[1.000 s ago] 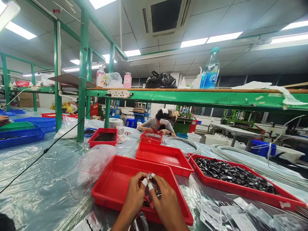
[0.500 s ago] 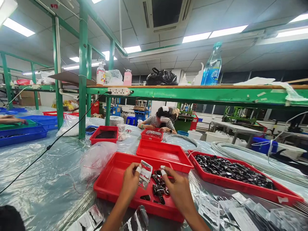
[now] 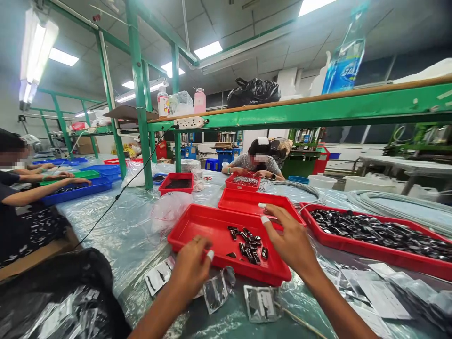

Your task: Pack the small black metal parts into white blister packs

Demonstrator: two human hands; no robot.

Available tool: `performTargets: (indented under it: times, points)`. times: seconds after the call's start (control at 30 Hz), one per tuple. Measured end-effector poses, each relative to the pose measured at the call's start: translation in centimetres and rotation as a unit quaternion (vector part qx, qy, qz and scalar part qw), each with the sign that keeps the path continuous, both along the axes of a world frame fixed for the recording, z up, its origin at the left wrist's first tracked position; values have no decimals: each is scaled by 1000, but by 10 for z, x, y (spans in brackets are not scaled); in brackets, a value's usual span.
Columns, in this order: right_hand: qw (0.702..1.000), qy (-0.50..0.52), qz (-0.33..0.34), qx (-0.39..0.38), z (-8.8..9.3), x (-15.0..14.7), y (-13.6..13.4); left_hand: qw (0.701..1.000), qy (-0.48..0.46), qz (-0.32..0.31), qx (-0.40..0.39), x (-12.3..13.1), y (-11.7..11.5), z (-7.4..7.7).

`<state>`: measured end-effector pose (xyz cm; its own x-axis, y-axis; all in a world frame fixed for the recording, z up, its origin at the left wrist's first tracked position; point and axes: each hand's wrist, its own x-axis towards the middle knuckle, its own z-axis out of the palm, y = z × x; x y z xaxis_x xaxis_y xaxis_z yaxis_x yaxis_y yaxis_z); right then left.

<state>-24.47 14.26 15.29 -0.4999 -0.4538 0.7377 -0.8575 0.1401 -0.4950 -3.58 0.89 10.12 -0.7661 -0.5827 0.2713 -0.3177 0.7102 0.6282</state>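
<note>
Head view: the walled red tray point(image 3: 206, 225) likely corrals black pieces point(image 3: 250, 238), right hand point(image 3: 292, 241) unclenched and empty, left hand point(image 3: 192, 264) unclear in grip.

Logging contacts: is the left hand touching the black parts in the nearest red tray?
Apart; the head view shows bare red tray between left hand and black parts.

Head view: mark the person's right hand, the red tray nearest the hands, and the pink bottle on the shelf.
Right hand point(image 3: 289, 238): head view, back of the hand.
Red tray point(image 3: 208, 223): head view, its bare floor.
Pink bottle point(image 3: 199, 101): head view, middle of its body.
</note>
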Motion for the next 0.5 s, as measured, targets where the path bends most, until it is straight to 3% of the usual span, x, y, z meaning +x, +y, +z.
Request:
performTargets:
  times: [0.13, 0.23, 0.37, 0.5]
  points:
    - [999, 24, 27, -5, 6, 9, 2, 989, -130, -18, -62, 48, -15, -10]
    - [998, 40, 56, 9, 6, 16, 1, 982, -173, 2, -71, 62, -12, -28]
    - [995, 51, 83, 28, 1, 23, -1, 990, -139, 18, -29, 65, -8, -39]
    - [980, -23, 172, 96, -1, 42, -3, 998, -49, 34, 5, 66, -9, -31]
